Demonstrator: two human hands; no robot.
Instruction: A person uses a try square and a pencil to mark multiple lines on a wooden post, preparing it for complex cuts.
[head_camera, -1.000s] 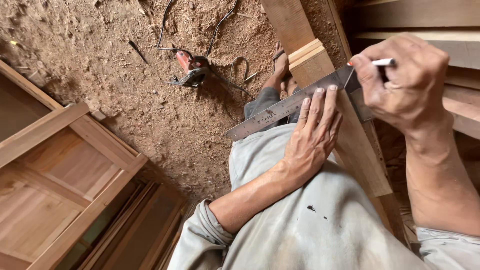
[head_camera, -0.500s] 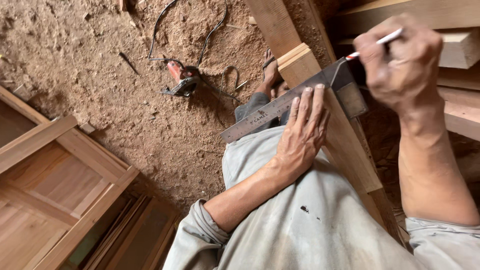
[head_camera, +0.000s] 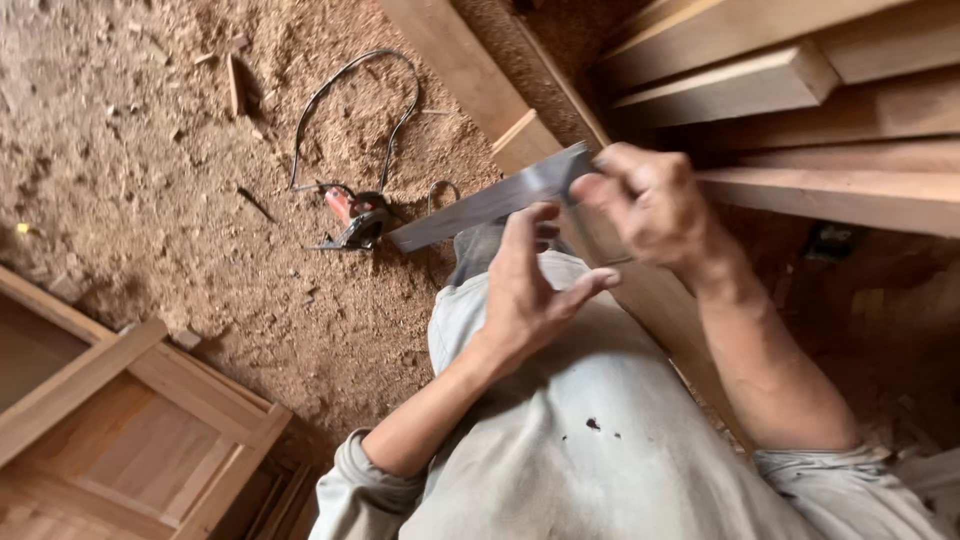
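1. Lifted since half a second ago: left hand (head_camera: 525, 290) now off the metal square (head_camera: 490, 200), fingers spread and half curled, holding nothing, just beside the blade's near edge.
2. Shifted too: right hand (head_camera: 650, 205), earlier raised with a white pencil, now pinched shut on the square's right end; pencil no longer visible.
3. Square itself tilted, blade running down-left from the right hand, over the end of a long wooden plank (head_camera: 520, 140) and out past its left edge above the sawdust floor (head_camera: 150, 150).
4. Red power tool (head_camera: 355, 215) with looping black cord on the floor, near the blade's tip.
5. Stacked timber (head_camera: 760, 85) at top right, panelled wooden frame (head_camera: 130, 430) at bottom left.
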